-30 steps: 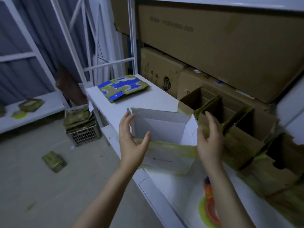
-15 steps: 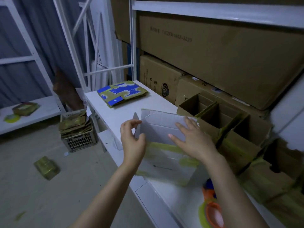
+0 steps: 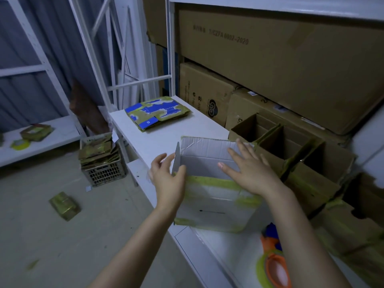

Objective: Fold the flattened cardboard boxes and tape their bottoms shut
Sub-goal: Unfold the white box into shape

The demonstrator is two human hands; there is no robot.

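Task judged part-done: several brown boxes (image 3: pixel 311 183) stand erected at right, a stack of flats (image 3: pixel 158 114) waits at the surface's (image 3: pixel 149 140) far end, and 1 white box (image 3: pixel 214 204) near the front edge remains untaped, left hand (image 3: pixel 168 177) gripping its left corner, right hand (image 3: pixel 249 171) flat, fingers spread, pressing a flap inward.
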